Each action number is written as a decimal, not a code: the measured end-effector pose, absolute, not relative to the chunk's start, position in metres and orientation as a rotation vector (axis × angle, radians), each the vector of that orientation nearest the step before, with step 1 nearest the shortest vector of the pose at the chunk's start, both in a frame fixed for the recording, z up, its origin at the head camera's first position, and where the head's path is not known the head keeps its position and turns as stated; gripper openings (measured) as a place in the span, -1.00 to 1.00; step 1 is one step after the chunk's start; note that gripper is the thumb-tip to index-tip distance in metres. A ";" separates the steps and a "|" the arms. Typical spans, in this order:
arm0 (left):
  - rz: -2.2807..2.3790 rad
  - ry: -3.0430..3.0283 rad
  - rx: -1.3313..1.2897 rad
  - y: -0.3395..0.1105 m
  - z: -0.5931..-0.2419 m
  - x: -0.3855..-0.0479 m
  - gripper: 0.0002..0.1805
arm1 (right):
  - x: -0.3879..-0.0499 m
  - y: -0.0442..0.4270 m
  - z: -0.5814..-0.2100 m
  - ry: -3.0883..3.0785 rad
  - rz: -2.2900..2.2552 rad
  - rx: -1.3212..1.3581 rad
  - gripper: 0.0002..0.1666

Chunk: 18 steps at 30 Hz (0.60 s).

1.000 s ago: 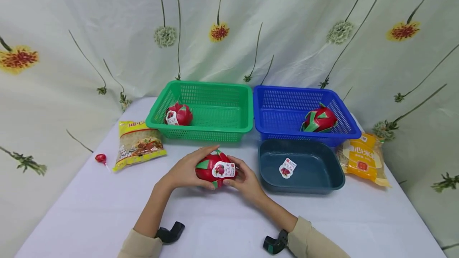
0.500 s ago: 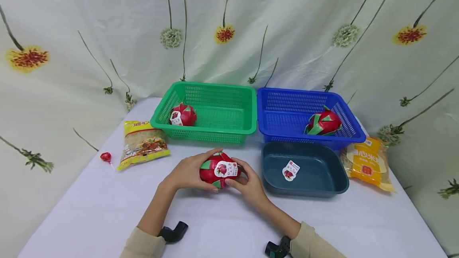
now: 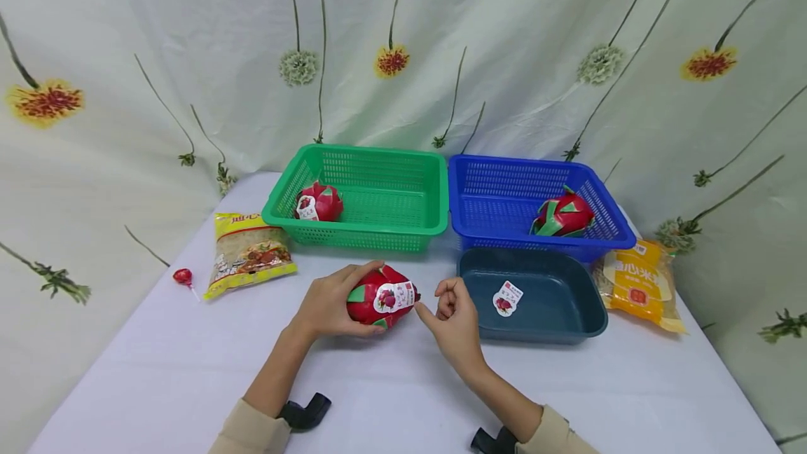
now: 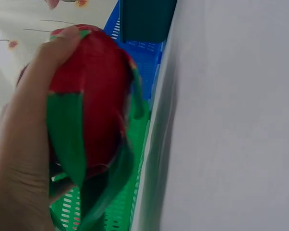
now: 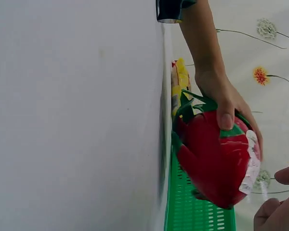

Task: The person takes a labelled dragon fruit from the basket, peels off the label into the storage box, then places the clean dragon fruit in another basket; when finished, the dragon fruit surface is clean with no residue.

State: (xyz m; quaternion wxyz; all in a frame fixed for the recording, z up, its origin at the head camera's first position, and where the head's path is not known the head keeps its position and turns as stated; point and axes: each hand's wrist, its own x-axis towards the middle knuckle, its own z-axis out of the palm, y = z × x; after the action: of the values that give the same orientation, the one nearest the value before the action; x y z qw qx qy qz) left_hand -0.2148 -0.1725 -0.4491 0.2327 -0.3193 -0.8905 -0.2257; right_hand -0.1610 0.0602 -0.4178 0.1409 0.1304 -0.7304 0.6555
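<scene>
The left hand [image 3: 326, 303] grips a red dragon fruit [image 3: 368, 303] with green-tipped scales from its left side; a white label [image 3: 394, 296] lies on the fruit's upper right. In the left wrist view the thumb of the left hand [image 4: 29, 130] lies along the red fruit [image 4: 98, 96]. Just right of the fruit, the right hand [image 3: 459, 328] has its fingers curled, its thumb tip near the fruit's end, and nothing visible in it. The right wrist view shows the label's edge [image 5: 252, 163] on the fruit and part of the right hand [image 5: 282, 211].
A green basket [image 3: 359, 232] and a blue basket [image 3: 504, 238] stand at the back, each with a dragon fruit. The dark tray [image 3: 536, 333] at right holds a sticker [image 3: 507, 298]. Food bags [image 3: 249, 254] [image 3: 639, 286] lie at both sides, a lollipop [image 3: 183, 277] far left.
The right hand has let go of the fruit, moved a little right and curled its fingers. The left hand still grips the fruit.
</scene>
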 end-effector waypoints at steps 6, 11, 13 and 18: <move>-0.659 -2.257 -0.943 -0.168 -0.444 -0.214 0.07 | -0.157 0.060 -0.406 -2.136 2.077 0.447 -0.54; -0.663 -2.190 -0.979 -0.164 -0.440 -0.210 0.05 | -0.159 0.059 -0.407 -2.102 2.084 0.460 -0.56; -0.651 -2.179 -0.982 -0.163 -0.439 -0.210 0.04 | -0.160 0.059 -0.408 -2.073 2.071 0.456 -0.60; -0.629 -2.164 -0.977 -0.161 -0.439 -0.209 0.04 | -0.160 0.056 -0.413 -1.997 2.049 0.434 -0.67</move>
State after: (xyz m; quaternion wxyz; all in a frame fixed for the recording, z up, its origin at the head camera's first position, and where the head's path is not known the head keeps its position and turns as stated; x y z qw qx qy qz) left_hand -0.2088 -0.1610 -0.4394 0.3361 -0.3746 -0.8298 -0.2413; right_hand -0.1596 0.0563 -0.4128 0.1234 0.1488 -0.6847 0.7027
